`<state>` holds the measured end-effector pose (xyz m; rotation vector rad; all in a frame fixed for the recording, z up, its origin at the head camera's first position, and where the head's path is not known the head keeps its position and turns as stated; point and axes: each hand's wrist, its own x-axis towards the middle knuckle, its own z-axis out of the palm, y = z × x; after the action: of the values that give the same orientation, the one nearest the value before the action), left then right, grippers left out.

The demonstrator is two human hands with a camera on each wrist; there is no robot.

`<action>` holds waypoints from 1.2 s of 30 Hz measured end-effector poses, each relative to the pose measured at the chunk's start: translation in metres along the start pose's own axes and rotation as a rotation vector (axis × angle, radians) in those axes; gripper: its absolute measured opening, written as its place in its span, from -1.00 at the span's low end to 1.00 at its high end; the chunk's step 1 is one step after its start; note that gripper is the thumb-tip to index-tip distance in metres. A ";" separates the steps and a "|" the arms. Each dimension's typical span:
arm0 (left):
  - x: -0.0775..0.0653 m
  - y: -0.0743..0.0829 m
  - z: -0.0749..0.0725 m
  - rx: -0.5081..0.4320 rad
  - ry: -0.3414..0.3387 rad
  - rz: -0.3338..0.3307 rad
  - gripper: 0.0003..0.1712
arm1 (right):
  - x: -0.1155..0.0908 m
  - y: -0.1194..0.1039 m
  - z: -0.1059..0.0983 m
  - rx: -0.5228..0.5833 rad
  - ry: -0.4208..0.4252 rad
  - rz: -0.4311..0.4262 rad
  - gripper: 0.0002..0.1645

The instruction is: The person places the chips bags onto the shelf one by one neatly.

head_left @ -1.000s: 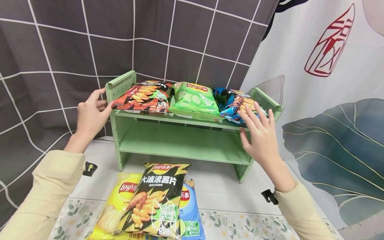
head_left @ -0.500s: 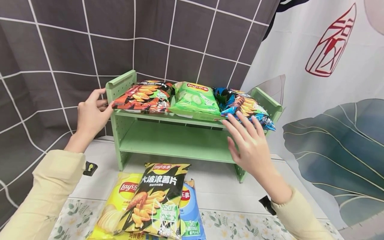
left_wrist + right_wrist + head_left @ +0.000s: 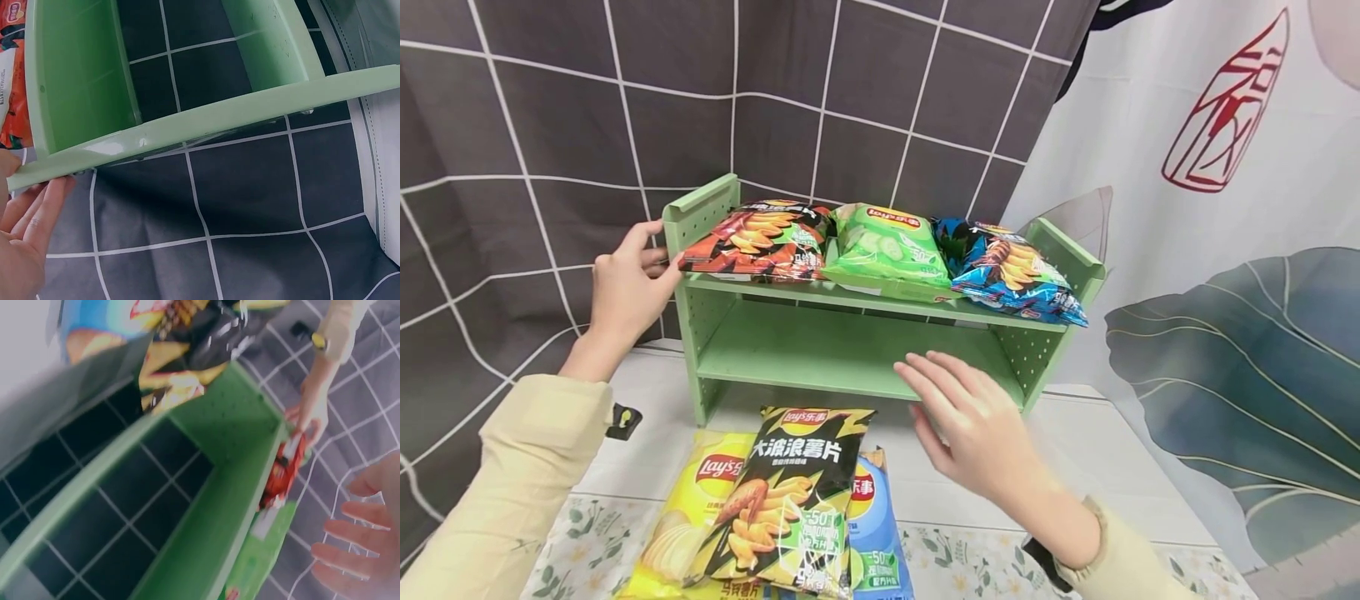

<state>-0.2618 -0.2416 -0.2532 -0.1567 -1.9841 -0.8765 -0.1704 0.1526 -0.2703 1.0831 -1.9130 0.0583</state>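
Note:
A green two-tier shelf rack stands against the curtain. My left hand grips its left side panel, thumb at the front edge and fingers on the outer face; the left wrist view shows the panel between them. Lying along the top tier are a red chip bag, a green chip bag and a dark blue chip bag, whose front corner juts past the edge. My right hand hovers with extended fingers and nothing in it, before the lower tier.
Closer to me, a black chip bag overlaps a yellow chip bag and a light blue chip bag. They lie on a white surface with a floral cloth. Behind hangs a dark grid curtain.
My right hand has left the dark blue chip bag and moved down and left to the front of the lower tier. My left hand stays on the side panel.

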 end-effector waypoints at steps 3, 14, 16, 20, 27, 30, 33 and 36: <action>0.000 -0.001 0.000 -0.002 0.002 0.009 -0.51 | -0.003 -0.010 0.007 0.036 -0.003 -0.016 -0.53; 0.001 -0.003 0.001 -0.017 -0.004 0.009 -0.51 | -0.012 -0.040 0.027 0.107 -0.073 -0.131 -0.55; 0.002 -0.003 0.001 -0.020 -0.005 0.004 -0.50 | -0.012 -0.045 0.029 0.124 -0.092 -0.152 -0.56; 0.002 -0.004 0.001 -0.027 -0.011 -0.003 -0.50 | -0.013 -0.055 0.033 0.147 -0.134 -0.208 -0.51; 0.002 -0.003 0.001 -0.030 -0.006 -0.005 -0.49 | -0.019 -0.075 0.042 0.180 -0.238 -0.282 -0.38; 0.003 -0.002 0.000 -0.022 -0.005 -0.007 -0.49 | -0.022 -0.082 0.046 0.183 -0.284 -0.318 -0.24; 0.003 -0.002 0.000 -0.013 -0.009 -0.009 -0.48 | -0.023 -0.088 0.049 0.208 -0.358 -0.328 -0.12; 0.003 -0.002 -0.001 0.000 -0.010 -0.010 -0.48 | -0.023 -0.092 0.050 0.237 -0.466 -0.309 -0.04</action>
<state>-0.2637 -0.2440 -0.2516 -0.1516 -1.9956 -0.8835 -0.1352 0.0899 -0.3495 1.6564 -2.1552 -0.1581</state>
